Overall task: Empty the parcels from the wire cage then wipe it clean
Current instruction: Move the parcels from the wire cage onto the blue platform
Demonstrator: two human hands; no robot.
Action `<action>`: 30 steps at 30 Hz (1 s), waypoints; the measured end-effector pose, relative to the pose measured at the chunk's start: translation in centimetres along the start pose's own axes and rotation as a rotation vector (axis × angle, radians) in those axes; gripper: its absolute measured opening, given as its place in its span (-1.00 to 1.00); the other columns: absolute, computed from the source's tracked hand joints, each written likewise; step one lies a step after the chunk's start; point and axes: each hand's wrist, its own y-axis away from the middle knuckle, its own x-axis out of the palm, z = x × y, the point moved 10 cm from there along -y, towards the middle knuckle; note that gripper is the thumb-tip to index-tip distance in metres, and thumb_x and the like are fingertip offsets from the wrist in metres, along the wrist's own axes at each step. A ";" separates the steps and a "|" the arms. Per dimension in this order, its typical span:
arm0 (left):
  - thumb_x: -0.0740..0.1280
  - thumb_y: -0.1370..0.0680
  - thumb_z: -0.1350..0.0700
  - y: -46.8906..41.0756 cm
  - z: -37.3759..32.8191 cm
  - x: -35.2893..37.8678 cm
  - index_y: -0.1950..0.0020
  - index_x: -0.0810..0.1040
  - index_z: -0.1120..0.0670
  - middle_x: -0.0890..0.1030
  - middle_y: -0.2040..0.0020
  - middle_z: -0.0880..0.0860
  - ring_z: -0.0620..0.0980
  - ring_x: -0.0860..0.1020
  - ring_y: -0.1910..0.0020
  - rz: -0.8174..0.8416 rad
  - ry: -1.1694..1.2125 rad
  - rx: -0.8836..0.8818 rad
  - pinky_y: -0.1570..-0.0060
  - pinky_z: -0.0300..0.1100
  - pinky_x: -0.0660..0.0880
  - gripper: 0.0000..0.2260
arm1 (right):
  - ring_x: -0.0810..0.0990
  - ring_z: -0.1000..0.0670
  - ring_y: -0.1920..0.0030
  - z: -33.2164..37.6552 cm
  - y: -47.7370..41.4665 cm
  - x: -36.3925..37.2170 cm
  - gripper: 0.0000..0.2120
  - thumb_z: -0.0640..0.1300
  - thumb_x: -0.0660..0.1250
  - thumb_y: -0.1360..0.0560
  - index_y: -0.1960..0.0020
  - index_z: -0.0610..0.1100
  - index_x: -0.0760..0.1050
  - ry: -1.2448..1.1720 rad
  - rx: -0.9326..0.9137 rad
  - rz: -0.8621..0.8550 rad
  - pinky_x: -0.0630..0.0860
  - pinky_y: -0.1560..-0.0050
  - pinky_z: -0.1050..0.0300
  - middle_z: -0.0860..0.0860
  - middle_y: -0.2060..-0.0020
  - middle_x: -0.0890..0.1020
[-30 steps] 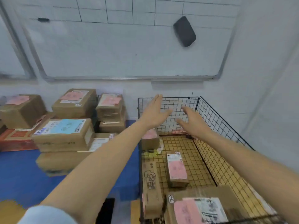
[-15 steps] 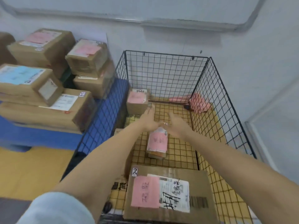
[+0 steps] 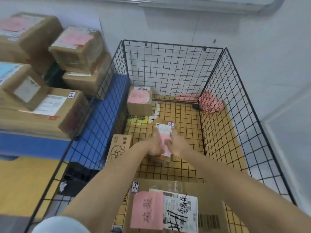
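Observation:
A black wire cage stands against the wall with several cardboard parcels inside. In its middle lies a small flat parcel with a pink and white label. My left hand grips its left side and my right hand grips its right side. A cube-shaped parcel sits in the far left corner. A narrow box stands along the left wall. A large parcel with a pink note fills the near end. A pink cloth lies in the far right corner.
Stacked parcels sit on a blue platform left of the cage. A white wall runs behind and to the right. The yellow floor shows at the lower left.
My view has tipped down from the whiteboard into the cage. Both hands have dropped from above the cage's far wall and closed on the sides of the small flat parcel.

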 end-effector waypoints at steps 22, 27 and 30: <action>0.46 -0.46 0.14 14.8 -7.6 -18.5 -0.51 0.23 -0.04 0.44 -0.39 0.07 0.01 0.51 -0.19 -0.516 0.325 0.308 -0.07 -0.19 0.54 -0.31 | 0.52 -0.03 -0.22 15.3 10.3 -16.6 -0.44 -0.06 0.27 -0.57 -0.50 -0.13 0.19 0.017 -0.304 -0.503 0.58 -0.12 0.06 -0.06 -0.32 0.47; 0.40 -0.50 0.23 18.3 -7.5 -21.1 -0.50 0.26 -0.02 0.43 -0.39 0.08 -0.06 0.55 -0.05 -0.532 0.451 0.387 0.39 -0.34 0.50 -0.38 | 0.50 0.04 -0.26 19.2 13.5 -18.9 -0.50 -0.04 0.29 -0.55 -0.45 -0.07 0.27 -0.030 -0.367 -0.584 0.54 -0.10 0.20 0.02 -0.31 0.49; 0.40 -0.49 0.26 19.7 -6.3 -22.5 -0.47 0.31 -0.05 0.50 -0.32 0.06 -0.17 0.54 0.16 -0.524 0.569 0.373 0.30 -0.31 0.56 -0.41 | 0.53 0.05 -0.21 21.2 15.2 -19.5 -0.54 -0.05 0.31 -0.54 -0.41 -0.03 0.32 -0.096 -0.416 -0.611 0.58 -0.10 0.12 0.05 -0.27 0.53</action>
